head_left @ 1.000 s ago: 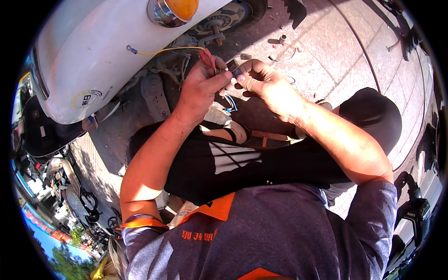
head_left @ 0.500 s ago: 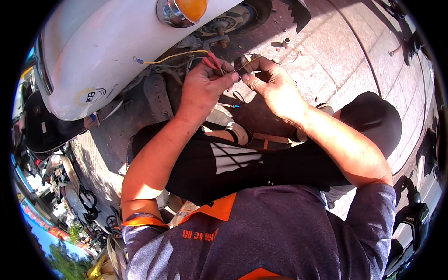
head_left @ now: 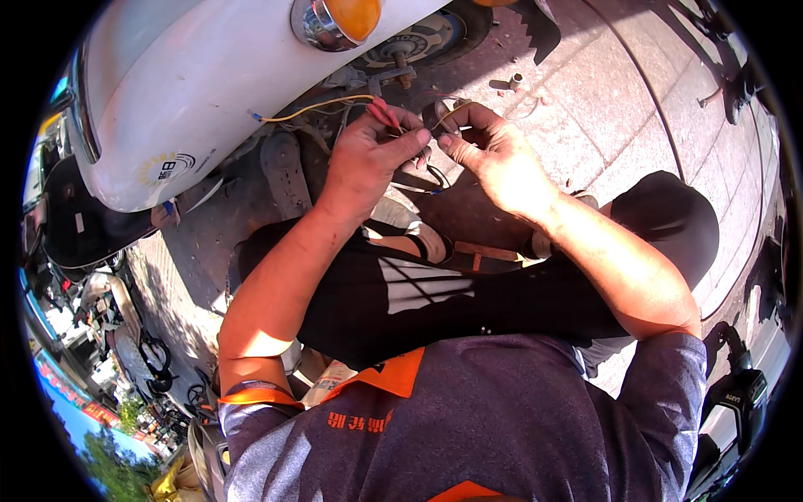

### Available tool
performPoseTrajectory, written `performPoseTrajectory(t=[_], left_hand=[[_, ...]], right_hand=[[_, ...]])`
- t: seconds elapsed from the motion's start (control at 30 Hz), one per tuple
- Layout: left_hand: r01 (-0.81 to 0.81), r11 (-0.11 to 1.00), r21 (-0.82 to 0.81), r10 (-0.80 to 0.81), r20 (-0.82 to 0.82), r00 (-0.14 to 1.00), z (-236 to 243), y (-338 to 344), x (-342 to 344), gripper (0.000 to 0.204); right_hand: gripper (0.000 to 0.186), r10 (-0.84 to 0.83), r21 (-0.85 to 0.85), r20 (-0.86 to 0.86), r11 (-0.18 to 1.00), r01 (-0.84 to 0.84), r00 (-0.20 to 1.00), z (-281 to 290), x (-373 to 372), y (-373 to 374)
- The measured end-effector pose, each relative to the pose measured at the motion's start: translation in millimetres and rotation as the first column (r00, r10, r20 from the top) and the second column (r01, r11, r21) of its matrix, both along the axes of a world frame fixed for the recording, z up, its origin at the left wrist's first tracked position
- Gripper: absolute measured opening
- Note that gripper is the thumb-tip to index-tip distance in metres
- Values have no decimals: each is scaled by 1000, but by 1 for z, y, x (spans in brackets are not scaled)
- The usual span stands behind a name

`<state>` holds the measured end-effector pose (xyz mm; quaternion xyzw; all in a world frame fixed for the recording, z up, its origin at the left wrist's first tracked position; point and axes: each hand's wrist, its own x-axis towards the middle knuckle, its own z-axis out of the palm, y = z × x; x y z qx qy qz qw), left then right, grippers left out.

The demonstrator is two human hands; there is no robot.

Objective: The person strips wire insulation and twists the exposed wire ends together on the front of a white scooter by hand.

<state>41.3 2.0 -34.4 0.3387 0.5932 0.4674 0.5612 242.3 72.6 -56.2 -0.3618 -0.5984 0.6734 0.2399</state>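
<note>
Pinches a red sleeve [head_left: 383,112], trailing a yellow wire [head_left: 314,108], narrowly in the left hand [head_left: 368,155], just off the lower edge of the white panel [head_left: 226,92]. Holds the right hand [head_left: 506,163] narrow too, apparently on a thin wire [head_left: 451,115]; cannot tell exact contact. Could lose or snap that wire through a sideways tug, or snag the dark lead [head_left: 437,176], looped loosely below. Against a second ago, shows the thin wire more plainly and fewer blue tips [head_left: 436,192] under the hands.

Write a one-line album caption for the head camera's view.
Left hand and right hand, close together, handle thin wires beside a white vehicle body with an amber lamp.
</note>
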Motion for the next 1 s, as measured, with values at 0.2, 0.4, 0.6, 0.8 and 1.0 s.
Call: performPoseTrajectory(t=[0.2,0.4,0.6,0.8,1.0], left_hand=[[14,998,57,-12,-41,999,1,-1,2,17],[5,997,71,-4,-23,1000,2,0,4,15],[49,998,38,-51,40,998,0,1,-1,15],[19,997,70,-18,-19,1000,-1,0,1,15],[-12,997,78,21,-112,993,5,-2,7,11]], right_hand=[[18,8,-16,41,1000,-8,999,3,0,1],[20,-2,-10,21,1000,3,1000,-4,1,3],[17,-52,-95,-80,994,45,995,-6,-1,0],[17,-25,-54,-36,998,23,999,-11,-1,1],[19,-14,0,22,1000,14,1000,-9,0,1]])
